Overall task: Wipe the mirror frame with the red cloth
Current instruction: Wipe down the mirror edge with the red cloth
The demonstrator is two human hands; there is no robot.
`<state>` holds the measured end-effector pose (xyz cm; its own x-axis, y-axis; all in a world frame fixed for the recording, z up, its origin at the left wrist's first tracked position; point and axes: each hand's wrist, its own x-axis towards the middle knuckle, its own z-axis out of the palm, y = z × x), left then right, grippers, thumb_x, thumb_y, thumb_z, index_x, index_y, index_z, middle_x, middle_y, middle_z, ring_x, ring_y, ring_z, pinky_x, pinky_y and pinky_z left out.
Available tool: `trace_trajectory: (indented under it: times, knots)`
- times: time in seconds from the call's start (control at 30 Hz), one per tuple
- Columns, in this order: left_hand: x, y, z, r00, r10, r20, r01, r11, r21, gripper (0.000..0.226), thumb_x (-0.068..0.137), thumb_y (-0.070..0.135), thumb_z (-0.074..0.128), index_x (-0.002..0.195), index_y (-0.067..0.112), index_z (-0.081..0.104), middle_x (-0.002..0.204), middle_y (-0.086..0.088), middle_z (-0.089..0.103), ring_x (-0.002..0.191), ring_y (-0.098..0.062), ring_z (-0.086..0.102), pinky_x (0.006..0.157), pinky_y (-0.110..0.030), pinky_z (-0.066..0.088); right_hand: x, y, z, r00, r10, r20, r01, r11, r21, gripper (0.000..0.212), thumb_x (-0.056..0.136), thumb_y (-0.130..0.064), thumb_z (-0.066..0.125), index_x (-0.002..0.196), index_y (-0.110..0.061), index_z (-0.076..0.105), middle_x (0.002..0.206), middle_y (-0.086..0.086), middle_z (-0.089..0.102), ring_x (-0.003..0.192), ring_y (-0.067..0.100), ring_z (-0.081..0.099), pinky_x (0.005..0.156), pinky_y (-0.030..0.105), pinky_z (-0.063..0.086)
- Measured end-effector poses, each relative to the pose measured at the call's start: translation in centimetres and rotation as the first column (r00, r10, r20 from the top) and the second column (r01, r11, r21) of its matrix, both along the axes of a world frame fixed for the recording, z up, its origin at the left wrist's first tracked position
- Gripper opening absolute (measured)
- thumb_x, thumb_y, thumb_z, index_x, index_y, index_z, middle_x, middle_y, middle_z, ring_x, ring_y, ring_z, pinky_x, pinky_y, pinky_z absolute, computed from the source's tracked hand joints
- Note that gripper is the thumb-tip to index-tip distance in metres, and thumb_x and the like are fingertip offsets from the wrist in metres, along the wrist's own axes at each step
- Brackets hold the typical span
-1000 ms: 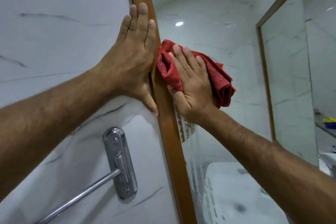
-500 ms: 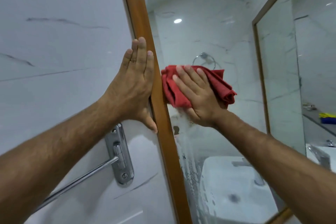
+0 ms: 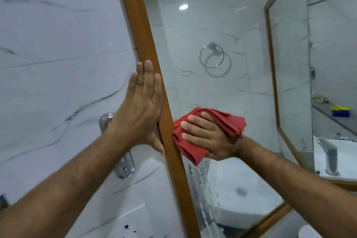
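A: Your left hand [image 3: 142, 110] is flat and open against the outer edge of the brown wooden mirror frame [image 3: 154, 75], fingers straight, pressed together and pointing to twelve o'clock. It grips nothing; the palm lies partly on the white marble-look wall tile [image 3: 58, 54] and partly on the wood.

B: And your right hand [image 3: 207, 138] sits just across the frame rail at three o'clock from the left. Its fingers are spread and lightly curled over the bunched red cloth [image 3: 195, 147], pinning it to the glass.

A: The cloth's left edge touches the inner side of the wooden rail, and a loose corner sticks out at two o'clock past your knuckles.

B: Below the cloth, at six o'clock, streaks and droplets run down the mirror glass [image 3: 202, 185].

A: At seven o'clock from your left hand, a chrome wall bracket [image 3: 123, 164] peeks out, half hidden by your forearm.

B: In the reflection, at twelve o'clock from the cloth, there's a chrome towel ring [image 3: 212, 56]; a white washbasin [image 3: 241, 199] shows at five o'clock.
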<state>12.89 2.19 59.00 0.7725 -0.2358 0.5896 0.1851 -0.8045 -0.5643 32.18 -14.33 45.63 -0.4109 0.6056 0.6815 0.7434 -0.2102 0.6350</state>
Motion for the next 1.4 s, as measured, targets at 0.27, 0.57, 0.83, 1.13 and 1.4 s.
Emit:
trace_trajectory:
  times: [0.27,0.57,0.83,1.13,1.4]
  knots:
    - [1.1,-0.5,-3.9,1.0,-0.009,0.023,0.011,0.998,-0.062,0.17,0.034,0.092,0.066,0.148,-0.016,0.0,0.15,-0.05,-0.003,0.139,-0.068,-0.004,0.117,-0.068,-0.003,-4.4,5.4,-1.9,0.914,0.168,-0.37,0.045,0.864,0.502,0.054,0.104,-0.035,0.032,0.148,-0.005,0.042,0.157,0.02,0.034,0.151,0.039,0.022,0.121,0.058,0.013]
    - [1.0,-0.6,-9.0,1.0,-0.024,0.002,0.024,0.995,-0.099,0.172,0.031,0.089,0.071,0.147,-0.017,0.002,0.151,-0.049,-0.005,0.14,-0.067,-0.004,0.118,-0.069,0.0,-0.9,2.0,-8.8,0.99,0.071,-0.119,-0.049,0.982,0.182,0.058,0.103,-0.041,0.032,0.15,-0.008,0.041,0.159,0.016,0.034,0.148,0.04,0.03,0.123,0.056,0.013]
    - [1.8,1.2,-16.2,0.972,-0.229,0.058,0.235,0.962,-0.137,0.156,0.051,0.106,0.037,0.146,-0.015,0.009,0.157,-0.028,-0.028,0.147,-0.047,-0.017,0.122,-0.056,-0.005,-2.8,3.9,-8.8,0.93,0.095,-0.354,0.075,0.895,0.439,0.058,0.104,-0.044,0.03,0.147,-0.007,0.04,0.153,0.021,0.037,0.151,0.037,0.021,0.122,0.057,0.014]
    - [2.7,1.6,-17.8,0.944,-0.281,0.175,0.295,0.954,-0.059,0.145,0.064,0.1,0.039,0.145,-0.017,0.015,0.153,-0.04,0.008,0.147,-0.051,-0.009,0.122,-0.057,-0.002,-0.3,0.8,-15.0,0.998,0.001,-0.066,0.006,0.993,0.119,0.054,0.102,-0.042,0.05,0.148,-0.013,0.044,0.154,0.011,0.041,0.152,0.033,0.022,0.125,0.051,0.011]
    - [2.6,1.5,-23.4,0.938,-0.266,0.222,0.287,0.956,-0.065,0.088,0.095,0.04,0.044,0.148,-0.015,0.002,0.157,-0.036,-0.018,0.148,-0.049,-0.013,0.124,-0.055,-0.002,-2.9,2.4,-15.6,0.92,0.035,-0.39,0.097,0.944,0.314,0.053,0.103,-0.038,0.039,0.147,-0.008,0.04,0.155,0.021,0.033,0.153,0.034,0.015,0.124,0.054,0.009]
